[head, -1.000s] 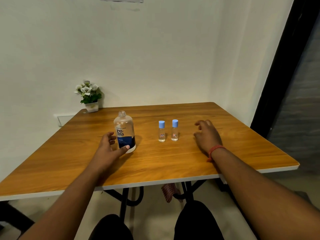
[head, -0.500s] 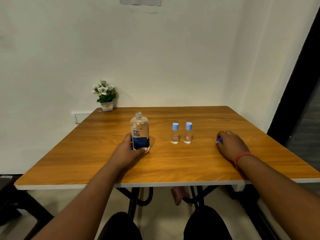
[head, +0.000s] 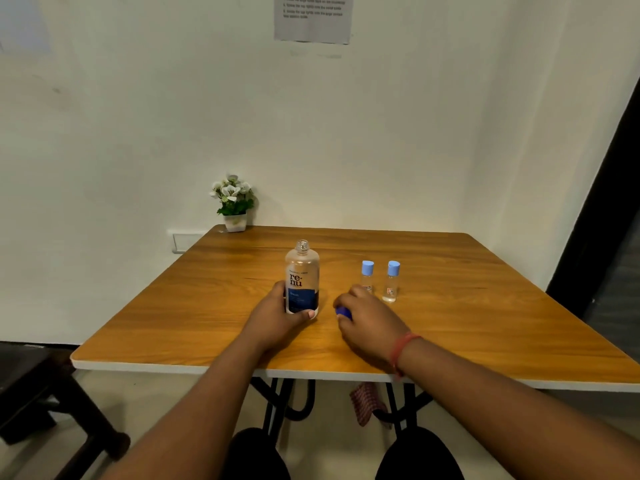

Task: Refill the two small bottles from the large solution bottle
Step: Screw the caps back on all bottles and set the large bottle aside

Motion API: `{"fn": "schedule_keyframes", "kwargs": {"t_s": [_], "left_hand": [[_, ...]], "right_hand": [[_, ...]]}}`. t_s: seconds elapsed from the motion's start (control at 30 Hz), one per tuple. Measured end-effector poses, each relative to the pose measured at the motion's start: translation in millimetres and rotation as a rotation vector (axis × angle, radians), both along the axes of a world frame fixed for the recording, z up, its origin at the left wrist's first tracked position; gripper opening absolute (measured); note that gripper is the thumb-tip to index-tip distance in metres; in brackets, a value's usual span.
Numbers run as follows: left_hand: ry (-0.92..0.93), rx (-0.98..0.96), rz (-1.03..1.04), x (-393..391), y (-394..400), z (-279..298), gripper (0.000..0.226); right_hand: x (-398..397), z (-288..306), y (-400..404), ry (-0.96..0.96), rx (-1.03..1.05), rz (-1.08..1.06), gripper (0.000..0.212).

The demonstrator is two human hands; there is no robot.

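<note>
The large clear solution bottle (head: 301,276) with a blue label stands uncapped on the wooden table (head: 485,327). My left hand (head: 277,317) grips its lower part, thumb across the base. To its right stand two small clear bottles, one (head: 366,276) partly behind my right hand and the other (head: 391,282) beside it; both wear light blue caps. My right hand (head: 370,318) is just right of the large bottle, its fingers curled round a dark blue cap (head: 343,312).
A small potted flower plant (head: 233,204) sits at the table's back left corner against the wall. A printed sheet (head: 313,16) hangs on the wall above. A dark bench (head: 41,393) stands to the left on the floor.
My left hand reached the large bottle and took hold of it. My right hand picked up the dark blue cap at the right and carried it left toward the large bottle.
</note>
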State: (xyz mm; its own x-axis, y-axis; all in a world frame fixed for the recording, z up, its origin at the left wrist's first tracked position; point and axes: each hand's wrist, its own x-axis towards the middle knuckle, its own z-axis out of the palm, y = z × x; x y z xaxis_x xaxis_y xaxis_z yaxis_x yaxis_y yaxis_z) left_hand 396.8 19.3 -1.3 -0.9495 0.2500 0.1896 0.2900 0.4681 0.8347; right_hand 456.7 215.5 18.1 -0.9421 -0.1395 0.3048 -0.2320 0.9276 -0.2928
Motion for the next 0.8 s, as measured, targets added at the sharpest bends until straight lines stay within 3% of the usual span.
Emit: {"fn": "schedule_keyframes", "kwargs": {"t_s": [0.13,0.3,0.43,0.6,0.8], "left_hand": [[-0.023,0.053,-0.007,4,-3,-3,0.059],[-0.018,0.032,-0.008,5,-3,-1,0.065],[-0.028,0.027,0.009,4,-2,0,0.067],[-0.037,0.007,0.008,3,-2,1,0.070],[-0.028,-0.021,0.015,3,-2,0,0.069]], "right_hand": [[-28,38,-32,0.083,-0.186,-0.045,0.029],[-48,90,-36,0.241,-0.213,-0.045,0.035],[-60,124,-33,0.209,-0.049,0.070,0.025],[-69,144,-37,0.066,0.224,0.176,0.029],[-71,147,-48,-0.015,0.321,0.215,0.033]]}}
